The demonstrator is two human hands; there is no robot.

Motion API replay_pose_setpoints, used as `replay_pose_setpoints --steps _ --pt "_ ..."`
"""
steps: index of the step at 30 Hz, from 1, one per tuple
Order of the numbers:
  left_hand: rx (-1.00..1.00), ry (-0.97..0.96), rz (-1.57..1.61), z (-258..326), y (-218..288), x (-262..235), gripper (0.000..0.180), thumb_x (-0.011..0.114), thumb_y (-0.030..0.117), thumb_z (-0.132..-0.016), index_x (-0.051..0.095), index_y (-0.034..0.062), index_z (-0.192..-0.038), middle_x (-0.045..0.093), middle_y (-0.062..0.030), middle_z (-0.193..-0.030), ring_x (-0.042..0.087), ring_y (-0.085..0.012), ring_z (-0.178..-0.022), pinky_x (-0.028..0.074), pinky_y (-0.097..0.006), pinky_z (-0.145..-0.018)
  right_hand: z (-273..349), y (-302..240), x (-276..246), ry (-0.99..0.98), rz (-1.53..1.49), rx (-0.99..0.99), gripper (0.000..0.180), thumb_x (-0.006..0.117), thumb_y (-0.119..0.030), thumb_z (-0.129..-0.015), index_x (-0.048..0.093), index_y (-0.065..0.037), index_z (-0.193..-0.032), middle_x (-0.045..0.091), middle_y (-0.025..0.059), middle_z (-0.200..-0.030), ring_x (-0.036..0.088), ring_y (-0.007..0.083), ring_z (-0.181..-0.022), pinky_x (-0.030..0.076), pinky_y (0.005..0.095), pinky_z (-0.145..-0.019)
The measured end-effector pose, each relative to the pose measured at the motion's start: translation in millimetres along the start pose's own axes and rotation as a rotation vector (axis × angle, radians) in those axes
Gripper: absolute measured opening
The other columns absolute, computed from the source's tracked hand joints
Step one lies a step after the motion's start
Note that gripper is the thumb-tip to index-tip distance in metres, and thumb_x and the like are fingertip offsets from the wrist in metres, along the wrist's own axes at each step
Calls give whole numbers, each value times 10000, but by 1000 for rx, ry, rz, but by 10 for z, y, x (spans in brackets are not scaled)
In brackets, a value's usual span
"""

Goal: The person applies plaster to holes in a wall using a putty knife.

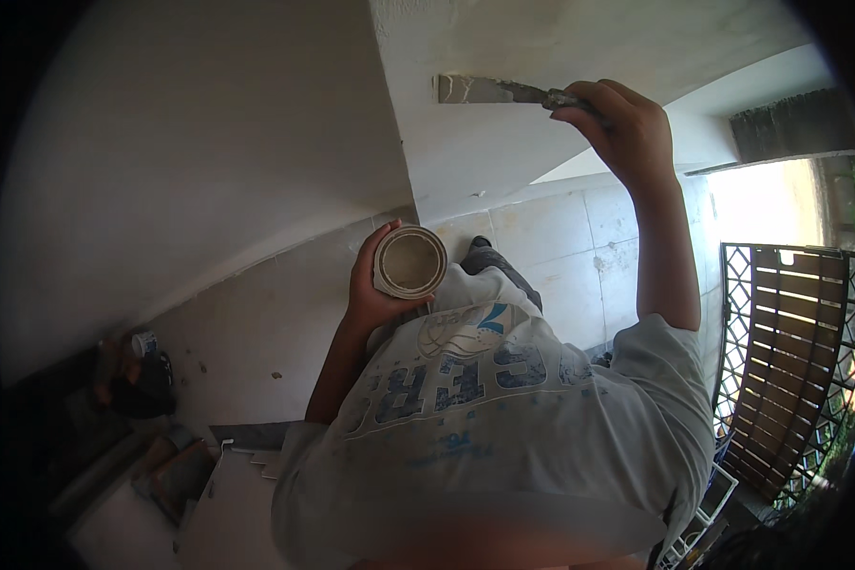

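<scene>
Raised at the upper right, my right hand (627,128) is closed round the handle of a putty knife (475,90). Its flat blade points left and lies against or very close to the pale wall (484,152); pale filler streaks show near the blade's end. In front of my belly, my left hand (370,275) is wrapped round a round tin (410,261). The tin has no lid on, and greyish-beige matter shows inside it. A vertical wall corner stands just left of the blade.
Large pale tiles cover the floor (304,323). A slatted metal gate (788,361) stands at the right beside a bright opening. At the lower left are dark piled items (142,380) and a small white container (144,344). A white metal frame (717,499) is at the lower right.
</scene>
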State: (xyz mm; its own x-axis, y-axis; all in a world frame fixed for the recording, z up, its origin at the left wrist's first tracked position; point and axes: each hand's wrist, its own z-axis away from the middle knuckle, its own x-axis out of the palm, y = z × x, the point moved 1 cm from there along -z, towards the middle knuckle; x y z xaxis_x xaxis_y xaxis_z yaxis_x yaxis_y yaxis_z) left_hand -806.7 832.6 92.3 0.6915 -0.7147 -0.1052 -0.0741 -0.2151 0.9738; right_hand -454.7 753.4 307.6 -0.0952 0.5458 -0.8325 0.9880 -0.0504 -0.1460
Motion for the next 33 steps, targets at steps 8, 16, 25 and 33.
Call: replay_pose_setpoints --steps 8,16,25,33 --pt "-12 15 -14 -12 16 -19 1182 1025 245 -548 373 17 -1507 478 -182 -1511 499 -307 -1389 424 -448 -1164 282 306 -168 107 -15 -20 282 857 -277 -772 703 -72 -891 680 27 -793 664 206 -666 527 321 -595" --pt "-6 -9 -14 -69 -2 -58 1189 1026 257 -544 374 17 -1509 481 -180 -1513 500 -308 -1390 423 -450 -1166 135 -92 146 162 -71 -187 359 811 -424 -805 668 -97 -847 637 12 -721 619 191 -587 490 322 -516" --pt "-18 -57 -84 -83 -13 -113 1218 1033 203 -524 357 14 -1520 454 -171 -1537 475 -297 -1410 410 -450 -1180 257 399 -77 279 81 74 264 843 -329 -780 730 -116 -889 704 -12 -828 678 179 -774 529 316 -665" --pt "-7 -43 -53 -121 -33 -150 1214 1035 205 -520 363 13 -1513 457 -164 -1537 473 -293 -1413 405 -445 -1186 204 162 -113 249 151 -212 327 760 -476 -823 720 -155 -875 691 -49 -803 603 166 -809 374 364 -779"
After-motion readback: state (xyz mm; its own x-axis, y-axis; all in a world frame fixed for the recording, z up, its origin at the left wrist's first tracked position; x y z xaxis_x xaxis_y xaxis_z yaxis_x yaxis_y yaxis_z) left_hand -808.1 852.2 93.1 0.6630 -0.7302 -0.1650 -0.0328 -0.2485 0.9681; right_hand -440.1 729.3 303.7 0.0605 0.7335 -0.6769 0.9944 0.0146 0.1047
